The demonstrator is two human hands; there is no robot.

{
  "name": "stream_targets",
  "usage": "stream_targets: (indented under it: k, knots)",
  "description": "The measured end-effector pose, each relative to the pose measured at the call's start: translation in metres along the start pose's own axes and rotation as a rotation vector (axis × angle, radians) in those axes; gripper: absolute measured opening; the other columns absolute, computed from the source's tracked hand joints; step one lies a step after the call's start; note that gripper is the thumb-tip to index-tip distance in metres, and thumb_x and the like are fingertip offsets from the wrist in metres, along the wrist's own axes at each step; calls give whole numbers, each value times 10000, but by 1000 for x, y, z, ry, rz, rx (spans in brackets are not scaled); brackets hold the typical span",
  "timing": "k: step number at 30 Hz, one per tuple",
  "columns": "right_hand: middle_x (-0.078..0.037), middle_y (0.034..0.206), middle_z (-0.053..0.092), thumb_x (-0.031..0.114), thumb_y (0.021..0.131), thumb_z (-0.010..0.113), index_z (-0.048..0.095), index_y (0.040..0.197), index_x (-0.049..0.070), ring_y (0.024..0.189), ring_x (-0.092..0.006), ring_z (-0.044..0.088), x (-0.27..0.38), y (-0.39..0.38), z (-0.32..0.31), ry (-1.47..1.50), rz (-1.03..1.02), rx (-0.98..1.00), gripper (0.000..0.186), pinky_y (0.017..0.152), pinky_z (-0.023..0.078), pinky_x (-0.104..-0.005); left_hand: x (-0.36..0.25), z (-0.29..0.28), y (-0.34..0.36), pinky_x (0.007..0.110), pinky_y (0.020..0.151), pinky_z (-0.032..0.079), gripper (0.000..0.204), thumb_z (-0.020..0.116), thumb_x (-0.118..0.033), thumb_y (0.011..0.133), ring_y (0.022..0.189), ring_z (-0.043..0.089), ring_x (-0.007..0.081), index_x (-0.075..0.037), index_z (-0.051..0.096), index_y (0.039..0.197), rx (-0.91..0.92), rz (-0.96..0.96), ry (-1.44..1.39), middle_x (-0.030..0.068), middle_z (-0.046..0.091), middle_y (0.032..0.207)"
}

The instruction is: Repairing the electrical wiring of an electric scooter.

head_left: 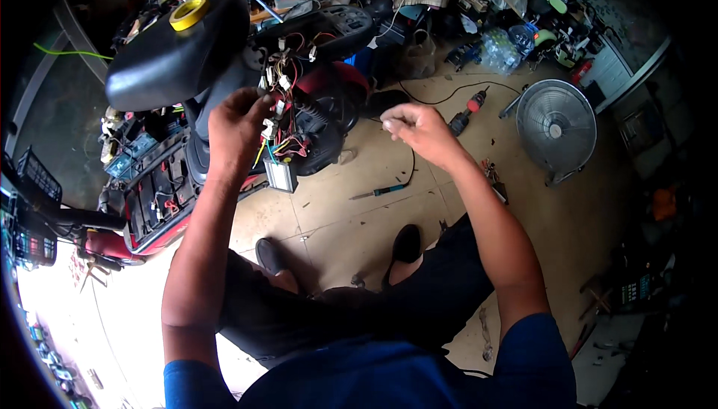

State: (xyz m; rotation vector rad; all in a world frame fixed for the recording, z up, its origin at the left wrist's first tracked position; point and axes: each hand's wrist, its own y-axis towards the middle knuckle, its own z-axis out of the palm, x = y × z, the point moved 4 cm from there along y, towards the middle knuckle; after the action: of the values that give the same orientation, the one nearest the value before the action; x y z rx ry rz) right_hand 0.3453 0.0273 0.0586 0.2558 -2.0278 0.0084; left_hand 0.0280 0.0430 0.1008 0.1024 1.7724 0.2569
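My left hand [236,126] is closed in a pinch beside a bundle of coloured wires with white connectors [284,82] at the rear of an electric scooter. Whatever sits between its fingertips is too small to make out. A silver finned box [281,175] hangs below on wires from that bundle. To the right, apart from the wires, my right hand [425,133] is raised over the floor. Its thumb and fingers come together in a pinch, and I cannot make out anything in them. The scooter's black seat [168,57] is tilted up, with a yellow tape roll [189,12] on it.
A soldering iron [380,191] lies on the tiled floor [329,240], its cord running back. Beyond my right hand are a red and black power drill [470,112] and a round floor fan [556,122]. Clutter, bottles and plastic bags [505,50] crowd the back. Batteries [158,192] fill the scooter's footwell.
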Motion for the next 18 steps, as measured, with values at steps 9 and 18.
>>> stream_targets:
  k: [9,18]
  knots:
    - [-61,948,730,157,966,676,711,1123,-25,794,-109,640,-11,2,-23,238,124,-349,244,739,510,-260,19,7,-10,265,829,522,219,688,-100,970,879,676,127,60,694,1120,40,-134,-114,81,739,981]
    - [-20,951,698,89,987,657,683,1167,-17,844,-72,621,6,-10,23,300,112,-216,210,784,515,-232,47,46,-13,265,726,526,185,657,-190,1003,798,673,122,-17,703,1050,157,-343,-405,49,726,902]
